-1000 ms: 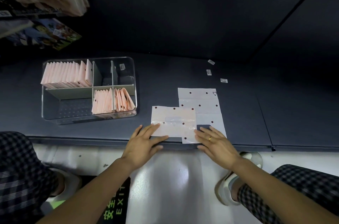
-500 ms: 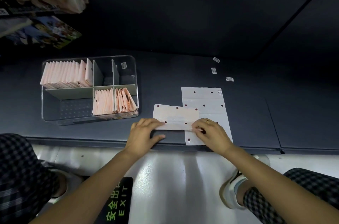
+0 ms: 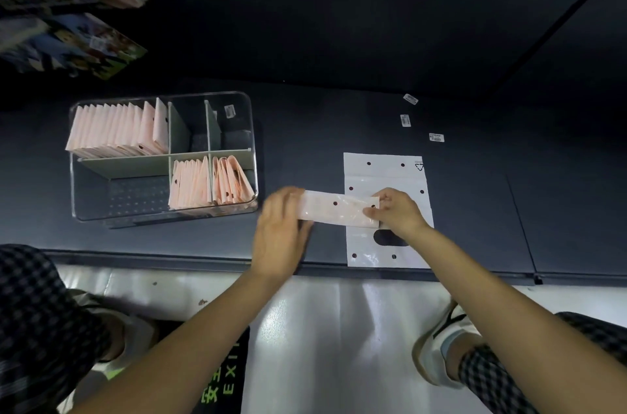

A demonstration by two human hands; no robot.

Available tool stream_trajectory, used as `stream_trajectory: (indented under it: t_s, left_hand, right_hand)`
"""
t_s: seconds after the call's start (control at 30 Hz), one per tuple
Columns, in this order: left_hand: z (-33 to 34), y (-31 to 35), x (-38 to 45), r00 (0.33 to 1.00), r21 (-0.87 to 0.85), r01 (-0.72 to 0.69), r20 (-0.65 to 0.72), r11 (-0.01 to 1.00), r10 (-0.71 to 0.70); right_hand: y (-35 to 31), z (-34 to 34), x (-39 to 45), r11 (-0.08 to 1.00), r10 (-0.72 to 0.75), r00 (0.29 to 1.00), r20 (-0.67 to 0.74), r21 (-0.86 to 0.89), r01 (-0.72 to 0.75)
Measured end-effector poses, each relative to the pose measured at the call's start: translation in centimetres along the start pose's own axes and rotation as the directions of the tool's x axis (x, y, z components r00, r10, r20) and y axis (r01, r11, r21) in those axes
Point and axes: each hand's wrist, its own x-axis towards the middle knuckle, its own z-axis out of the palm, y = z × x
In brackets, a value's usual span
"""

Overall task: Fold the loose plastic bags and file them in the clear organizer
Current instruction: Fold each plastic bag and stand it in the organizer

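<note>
A translucent pinkish plastic bag (image 3: 334, 210), folded into a narrow strip with dark dots, lies across the dark shelf between my hands. My left hand (image 3: 281, 230) covers its left end with the fingers curved over it. My right hand (image 3: 395, 211) pinches its right end. Under that end a flat unfolded white bag (image 3: 383, 176) with dots and an oval handle hole lies on the shelf. The clear organizer (image 3: 163, 155) stands to the left, with folded pink bags upright in three of its compartments.
The dark shelf (image 3: 475, 227) ends in a front edge just below my hands. Three small white labels (image 3: 405, 120) lie behind the flat bag. Packaged goods (image 3: 74, 43) hang at the upper left. My knees and shoes are on the pale floor below.
The bag between my hands has been folded over from a wide rectangle into a narrow strip. Both hands moved forward, away from the shelf edge, with it.
</note>
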Motion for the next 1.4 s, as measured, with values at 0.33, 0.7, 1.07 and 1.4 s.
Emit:
stream_trajectory:
  t_s: [0.33, 0.7, 1.07, 1.4]
  left_hand:
    - [3.9, -0.2, 0.0, 0.900, 0.283, -0.220, 0.428, 0.934, 0.082]
    - [2.1, 2.5, 4.0, 0.953, 0.350, -0.182, 0.294, 0.919, 0.076]
    - [-4.8, 5.6, 4.7, 0.712, -0.671, 0.693, 0.579, 0.263, -0.398]
    - [-6.2, 6.1, 2.9, 0.714, -0.686, 0.693, 0.615, 0.220, -0.335]
  right_hand:
    - [-0.8, -0.1, 0.0, 0.978, 0.176, 0.984, 0.034, 0.104, -0.178]
    - [-3.2, -0.9, -2.1, 0.851, 0.106, 0.983, -0.150, 0.525, -0.012]
    - [-6.2, 0.0, -7.5, 0.881, -0.174, 0.984, -0.031, 0.441, 0.170]
    - [-7.1, 0.2, -9.6, 0.905, -0.192, 0.979, -0.071, 0.374, 0.204]
